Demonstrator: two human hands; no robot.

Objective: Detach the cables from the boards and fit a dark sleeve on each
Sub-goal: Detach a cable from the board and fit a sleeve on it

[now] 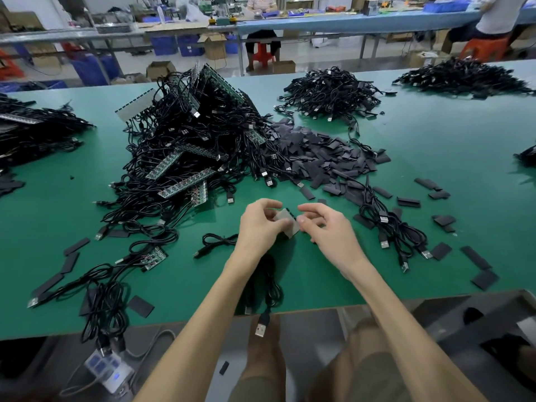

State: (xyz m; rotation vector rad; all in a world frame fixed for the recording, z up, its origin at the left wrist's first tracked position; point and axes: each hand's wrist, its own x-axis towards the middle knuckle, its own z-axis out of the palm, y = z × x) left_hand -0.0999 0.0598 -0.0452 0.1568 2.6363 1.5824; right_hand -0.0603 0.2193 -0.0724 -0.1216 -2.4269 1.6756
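Left hand (261, 224) and right hand (327, 227) meet, pinching a small grey board (287, 223) between them. Judged light, stiff, brittle: hold its edges.

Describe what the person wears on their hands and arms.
Nothing is worn. The left hand and right hand have no gloves and no rings that show. Both forearms are uncovered, with no sleeves, watch or wrist strap in view.

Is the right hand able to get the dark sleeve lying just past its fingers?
Probably yes: the sleeve lies close, bare mat between, though the right hand must first release the board.
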